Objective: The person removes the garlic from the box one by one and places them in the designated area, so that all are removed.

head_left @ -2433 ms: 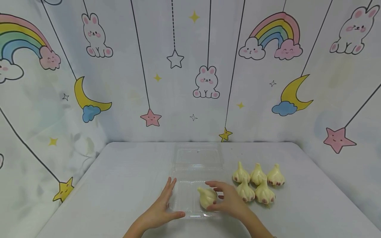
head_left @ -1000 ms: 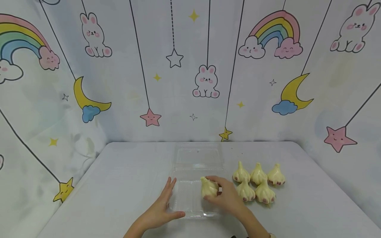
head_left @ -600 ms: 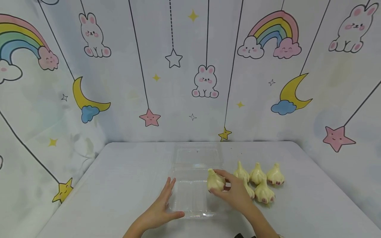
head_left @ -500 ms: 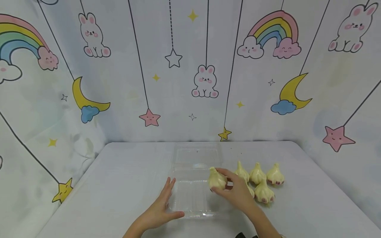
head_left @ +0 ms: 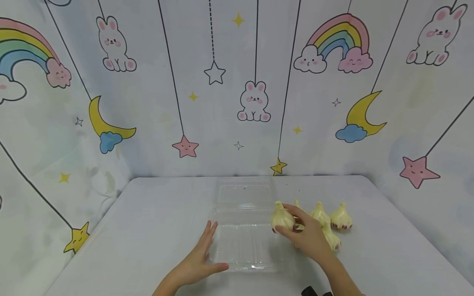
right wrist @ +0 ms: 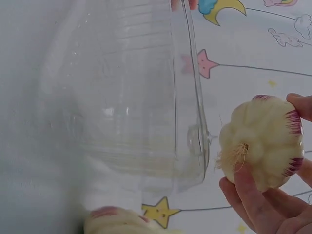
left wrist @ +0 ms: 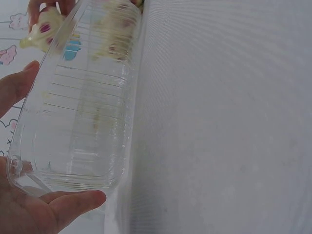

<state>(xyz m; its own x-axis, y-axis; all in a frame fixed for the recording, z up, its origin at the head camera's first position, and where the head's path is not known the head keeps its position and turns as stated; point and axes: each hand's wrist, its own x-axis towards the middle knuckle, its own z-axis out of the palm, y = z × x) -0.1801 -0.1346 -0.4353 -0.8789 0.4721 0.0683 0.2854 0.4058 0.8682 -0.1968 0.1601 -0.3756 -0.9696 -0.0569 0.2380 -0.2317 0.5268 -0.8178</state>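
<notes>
A garlic bulb [head_left: 282,218], pale with purple-red marks, is pinched between the thumb and fingers of my right hand [head_left: 314,237]. It is held up by the right rim of the clear plastic container [head_left: 240,246], whose lid lies folded back. In the right wrist view the bulb's rooty base [right wrist: 243,148] faces the camera, with my fingers around its edge. My left hand [head_left: 198,260] rests with spread, straight fingers and thumb at the container's left front corner. No bulb lies in the container.
Several more garlic bulbs [head_left: 341,217] stand grouped right of the container, some partly hidden by my right hand. Dark objects [head_left: 309,291] show at the bottom edge. A patterned cloth [head_left: 222,135] hangs behind the white table [head_left: 166,213].
My right hand took hold of the garlic bulb in the container, lifted it out and moved it right and away toward the other bulbs. My left hand stayed in place.
</notes>
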